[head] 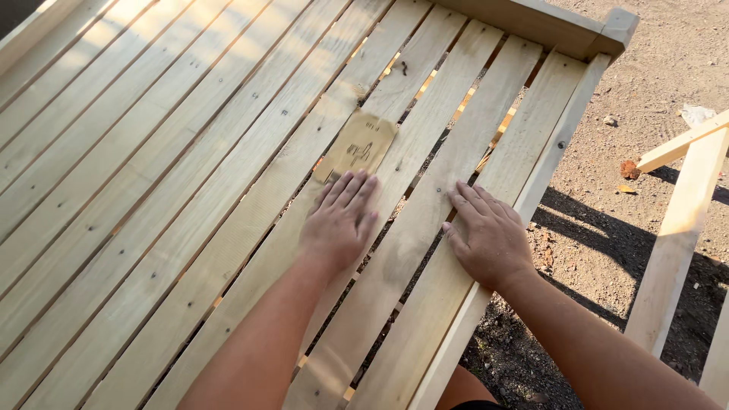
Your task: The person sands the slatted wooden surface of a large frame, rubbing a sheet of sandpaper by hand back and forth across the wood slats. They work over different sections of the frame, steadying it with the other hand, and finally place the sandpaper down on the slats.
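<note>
Item: slatted wooden frame (190, 190), two bare hands on top.
Left hand (339, 220) flat, grip released, fingertips on the sandpaper sheet (357, 146); right hand (486, 234) flat, released, right of the sheet; loose timber (676, 228) farther right.

Slatted wooden panel (228, 190): pale yellow-tan boards with fine straight grain, warm orange light showing in the gaps between slats, small dark nail dots in rows. Sheet of sandpaper (355, 147): dull mustard-brown backing with faint dark print. Ground (653, 68): reddish-brown dirt speckled with pale pebbles, crossed by dark shadow. Loose planks (680, 220) at the side: light cream-yellow. Small reddish-orange lump (629, 168) on the dirt.
</note>
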The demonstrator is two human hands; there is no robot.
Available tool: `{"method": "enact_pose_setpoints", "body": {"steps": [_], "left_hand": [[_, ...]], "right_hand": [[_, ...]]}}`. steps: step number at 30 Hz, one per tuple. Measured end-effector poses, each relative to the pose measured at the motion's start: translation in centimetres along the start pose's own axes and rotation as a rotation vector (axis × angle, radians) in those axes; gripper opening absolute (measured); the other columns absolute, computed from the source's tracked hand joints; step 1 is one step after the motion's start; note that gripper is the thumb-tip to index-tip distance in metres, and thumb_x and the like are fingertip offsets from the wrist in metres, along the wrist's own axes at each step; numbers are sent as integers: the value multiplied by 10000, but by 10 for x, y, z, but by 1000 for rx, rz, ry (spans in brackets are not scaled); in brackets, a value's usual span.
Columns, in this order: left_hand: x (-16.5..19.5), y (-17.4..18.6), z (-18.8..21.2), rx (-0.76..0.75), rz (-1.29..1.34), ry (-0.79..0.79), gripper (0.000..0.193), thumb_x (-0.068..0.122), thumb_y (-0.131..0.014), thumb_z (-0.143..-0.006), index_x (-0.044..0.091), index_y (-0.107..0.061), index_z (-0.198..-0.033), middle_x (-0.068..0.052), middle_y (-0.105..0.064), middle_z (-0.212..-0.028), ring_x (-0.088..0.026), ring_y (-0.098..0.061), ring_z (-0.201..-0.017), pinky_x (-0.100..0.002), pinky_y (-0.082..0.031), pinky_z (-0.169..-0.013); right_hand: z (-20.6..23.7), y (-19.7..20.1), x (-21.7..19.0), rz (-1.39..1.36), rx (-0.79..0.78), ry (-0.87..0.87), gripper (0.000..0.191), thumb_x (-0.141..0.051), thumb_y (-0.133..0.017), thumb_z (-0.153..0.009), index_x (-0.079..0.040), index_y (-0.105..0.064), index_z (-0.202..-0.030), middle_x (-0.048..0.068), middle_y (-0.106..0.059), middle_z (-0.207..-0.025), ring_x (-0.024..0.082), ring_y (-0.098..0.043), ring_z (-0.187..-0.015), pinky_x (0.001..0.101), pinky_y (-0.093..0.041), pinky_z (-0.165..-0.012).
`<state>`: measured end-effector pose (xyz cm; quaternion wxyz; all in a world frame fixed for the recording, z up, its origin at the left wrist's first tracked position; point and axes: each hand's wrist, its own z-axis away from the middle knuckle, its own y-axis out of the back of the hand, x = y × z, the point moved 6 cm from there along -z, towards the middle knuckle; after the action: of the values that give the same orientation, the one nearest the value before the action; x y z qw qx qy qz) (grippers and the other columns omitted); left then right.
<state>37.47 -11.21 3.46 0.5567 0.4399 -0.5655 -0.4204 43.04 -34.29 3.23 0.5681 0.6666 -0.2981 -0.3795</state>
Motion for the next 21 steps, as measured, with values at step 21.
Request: {"method": "enact_pose_setpoints", "body": {"steps": [21], "left_hand": [[-83, -35, 285, 247, -43, 400, 678, 446, -376, -988, 138, -372, -1592, -97, -323, -1657, -299, -301, -1517, -563, -175, -1213]], "right_hand": [[-1, 11, -3, -90, 94, -1, 553, -398, -557, -970, -134, -552, -1456, 65, -502, -1551, 251, -426, -1444, 439, -325, -1156]]}}
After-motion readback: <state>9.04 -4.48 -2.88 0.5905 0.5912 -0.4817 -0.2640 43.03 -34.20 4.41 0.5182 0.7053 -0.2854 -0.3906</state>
